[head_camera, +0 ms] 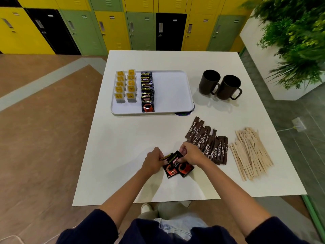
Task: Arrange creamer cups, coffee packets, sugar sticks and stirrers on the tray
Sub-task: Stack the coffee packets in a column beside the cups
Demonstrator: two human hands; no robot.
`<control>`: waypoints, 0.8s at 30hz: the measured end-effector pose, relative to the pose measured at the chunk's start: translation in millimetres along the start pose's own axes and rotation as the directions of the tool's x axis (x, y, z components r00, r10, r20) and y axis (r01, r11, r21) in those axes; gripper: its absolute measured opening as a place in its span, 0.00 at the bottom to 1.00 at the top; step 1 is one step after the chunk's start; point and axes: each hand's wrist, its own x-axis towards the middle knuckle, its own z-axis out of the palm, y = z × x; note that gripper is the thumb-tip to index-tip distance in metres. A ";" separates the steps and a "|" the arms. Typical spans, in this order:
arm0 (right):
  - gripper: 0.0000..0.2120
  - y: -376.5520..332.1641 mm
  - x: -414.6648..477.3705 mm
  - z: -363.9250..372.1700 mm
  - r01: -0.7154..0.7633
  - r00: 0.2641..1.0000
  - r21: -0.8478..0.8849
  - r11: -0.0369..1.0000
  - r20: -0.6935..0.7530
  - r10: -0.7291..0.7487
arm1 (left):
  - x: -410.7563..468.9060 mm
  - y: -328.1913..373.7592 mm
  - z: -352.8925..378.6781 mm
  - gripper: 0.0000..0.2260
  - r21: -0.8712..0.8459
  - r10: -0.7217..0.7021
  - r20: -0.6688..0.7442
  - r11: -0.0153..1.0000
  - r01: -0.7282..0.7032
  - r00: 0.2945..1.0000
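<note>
A white tray (172, 88) lies at the far middle of the table. On its left part stand two rows of yellow tea bags (125, 86) and beside them a row of black coffee packets (147, 92). Near the table's front, both hands hold a small bunch of black and red coffee packets (177, 167): my left hand (153, 162) grips their left edge, my right hand (190, 154) pinches their top right. Brown sugar sticks (208, 142) lie fanned out just right of my right hand. A pile of wooden stirrers (249, 152) lies further right.
Two dark mugs (219, 85) stand right of the tray. Something dark and round (184, 113) peeks out under the tray's near right corner. Coloured lockers (123, 27) line the back wall; a planter with greenery (295, 41) stands at the right.
</note>
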 end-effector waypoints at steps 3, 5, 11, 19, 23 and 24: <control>0.15 -7.3 5.5 -4.4 -0.005 1.000 0.095 0.995 0.006 0.004 | 6.2 2.0 -13.8 0.09 -0.278 -0.016 -0.003 0.960 0.014 1.000; 0.16 -14.8 10.4 -7.3 0.007 1.000 0.122 0.992 -0.003 -0.006 | 10.6 5.3 -22.8 0.07 -0.388 0.006 -0.004 0.922 -0.007 1.000; 0.14 -37.4 30.1 -15.2 0.042 0.995 0.231 0.972 -0.093 -0.021 | 23.2 17.4 -41.9 0.04 -0.525 0.023 -0.118 0.847 -0.082 0.993; 0.11 -70.2 62.8 -26.2 0.099 0.993 0.225 0.969 -0.086 -0.082 | 52.2 29.6 -64.5 0.05 -0.406 0.024 -0.349 0.897 -0.175 0.937; 0.06 -89.7 89.2 -32.4 0.127 0.991 0.264 0.956 -0.076 -0.110 | 75.3 40.4 -85.5 0.06 -0.331 0.061 -0.438 0.917 -0.224 0.897; 0.06 -95.1 94.7 -34.5 0.121 0.992 0.278 0.953 -0.067 -0.107 | 81.3 42.8 -91.2 0.07 -0.321 0.069 -0.455 0.917 -0.236 0.888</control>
